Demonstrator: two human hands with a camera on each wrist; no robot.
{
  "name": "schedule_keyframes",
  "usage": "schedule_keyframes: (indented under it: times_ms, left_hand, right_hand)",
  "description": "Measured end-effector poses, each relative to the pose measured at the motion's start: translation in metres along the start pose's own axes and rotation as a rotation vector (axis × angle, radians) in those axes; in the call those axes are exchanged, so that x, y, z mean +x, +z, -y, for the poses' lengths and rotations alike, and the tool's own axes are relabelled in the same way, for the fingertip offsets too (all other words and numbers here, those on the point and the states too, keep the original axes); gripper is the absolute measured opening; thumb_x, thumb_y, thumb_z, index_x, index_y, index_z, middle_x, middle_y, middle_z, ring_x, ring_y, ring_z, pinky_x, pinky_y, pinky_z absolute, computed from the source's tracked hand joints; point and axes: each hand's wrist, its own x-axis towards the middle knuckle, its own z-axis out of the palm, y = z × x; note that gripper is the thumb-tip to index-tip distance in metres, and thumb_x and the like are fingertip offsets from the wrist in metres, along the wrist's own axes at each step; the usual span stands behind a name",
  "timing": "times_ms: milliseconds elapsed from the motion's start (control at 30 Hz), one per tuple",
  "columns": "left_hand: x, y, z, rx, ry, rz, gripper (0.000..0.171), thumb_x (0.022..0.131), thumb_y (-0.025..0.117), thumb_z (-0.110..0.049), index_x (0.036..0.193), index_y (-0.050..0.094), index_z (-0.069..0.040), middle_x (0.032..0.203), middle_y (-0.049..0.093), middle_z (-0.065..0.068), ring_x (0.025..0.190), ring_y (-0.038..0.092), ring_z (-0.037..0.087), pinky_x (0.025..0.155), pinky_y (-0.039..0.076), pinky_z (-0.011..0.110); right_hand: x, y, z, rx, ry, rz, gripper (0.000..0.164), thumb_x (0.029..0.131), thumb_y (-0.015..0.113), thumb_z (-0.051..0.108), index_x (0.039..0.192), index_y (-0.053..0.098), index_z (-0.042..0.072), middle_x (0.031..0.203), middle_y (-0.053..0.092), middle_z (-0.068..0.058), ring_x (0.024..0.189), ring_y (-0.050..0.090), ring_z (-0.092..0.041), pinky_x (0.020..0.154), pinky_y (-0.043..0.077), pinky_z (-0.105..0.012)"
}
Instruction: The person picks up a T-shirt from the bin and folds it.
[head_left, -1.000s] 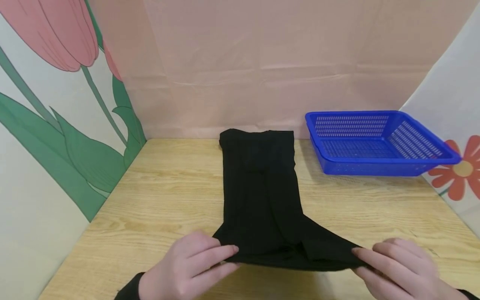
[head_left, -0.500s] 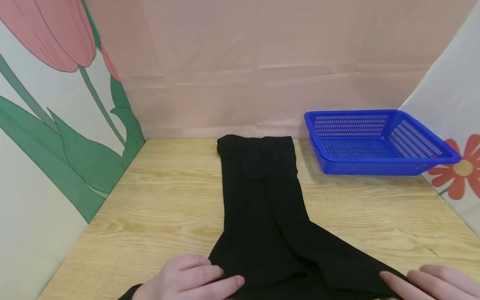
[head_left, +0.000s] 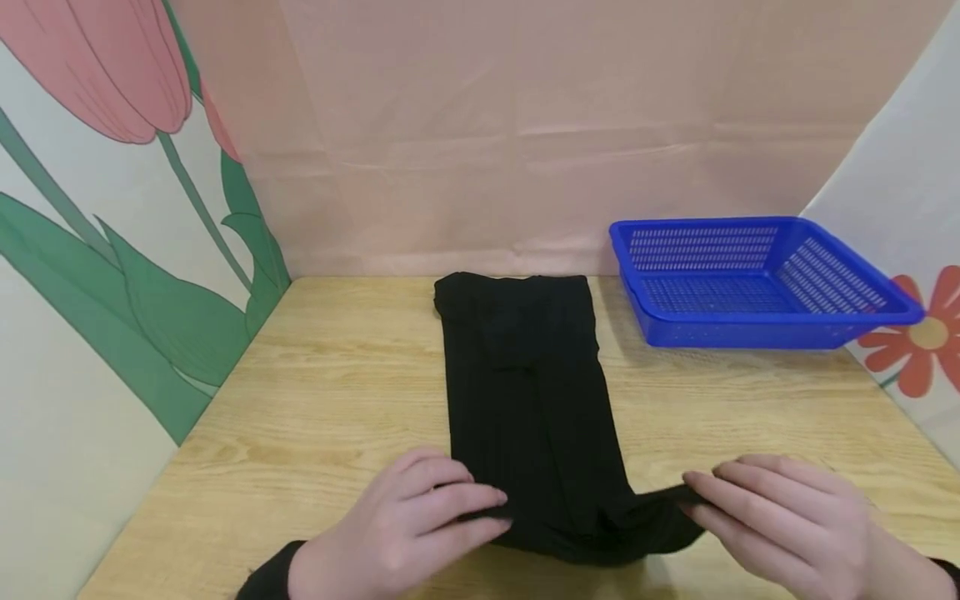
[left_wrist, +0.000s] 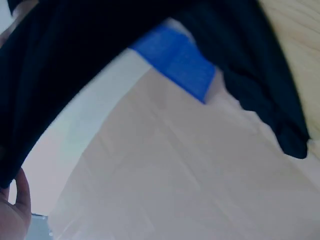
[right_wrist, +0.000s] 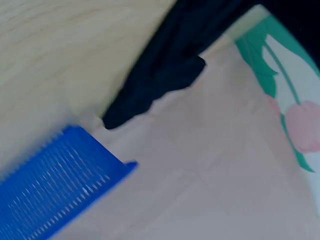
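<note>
A black garment (head_left: 525, 400) lies lengthwise on the wooden table, its far end flat by the back wall. Its exact kind cannot be told. At the near edge my left hand (head_left: 405, 517) pinches the left corner between thumb and fingers. My right hand (head_left: 787, 517) pinches the right corner, which is drawn out to the side and lifted off the table. Between the hands the near edge sags in folds. In the left wrist view the black cloth (left_wrist: 75, 65) hangs across the top; in the right wrist view the cloth (right_wrist: 165, 65) runs toward the wall.
A blue plastic basket (head_left: 750, 329) with slotted walls stands at the back right of the wooden table (head_left: 322, 375). Behind is a pinkish sheet (head_left: 525, 167). Panels with a printed tulip (head_left: 127, 67) and a red flower (head_left: 926, 333) flank the table.
Both hands first drew the near edge toward the person and apart, then moved forward and closer together. The cloth's near edge rose and slackened; its far end slid slightly nearer.
</note>
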Motion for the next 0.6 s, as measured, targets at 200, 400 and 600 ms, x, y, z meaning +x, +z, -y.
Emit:
schedule_keyframes:
  times_ms: [200,400,600]
  left_hand:
    - [-0.012,0.021,0.027,0.070,-0.189,0.139,0.028,0.096,0.053,0.005,0.103,0.076,-0.009,0.107,0.070,0.004,0.081,0.055,0.019,0.071,0.044,0.025]
    - [-0.023,0.038,0.063,0.087,-0.284,0.276,0.038,0.082,0.066,0.014,0.111,0.074,-0.009,0.113,0.068,0.004,0.083,0.052,0.020,0.070,0.042,0.026]
    - [-0.035,0.057,0.095,0.051,-0.377,0.337,0.038,0.083,0.064,0.016,0.109,0.076,-0.010,0.110,0.069,0.004,0.086,0.050,0.021,0.073,0.042,0.026]
  right_hand:
    - [0.015,0.029,-0.034,0.020,0.093,0.009,0.030,0.098,0.053,0.007,0.078,0.074,-0.001,0.081,0.071,-0.014,0.065,0.064,-0.028,0.066,0.051,-0.033]
    - [-0.010,0.043,-0.068,0.068,0.287,0.256,0.038,0.102,0.042,0.011,0.084,0.074,0.001,0.089,0.069,-0.011,0.079,0.063,-0.029,0.083,0.043,-0.032]
    - [-0.033,0.062,-0.098,0.134,0.511,0.420,0.023,0.083,0.057,-0.009,0.088,0.074,0.006,0.095,0.068,-0.005,0.088,0.061,-0.024,0.080,0.045,-0.031]
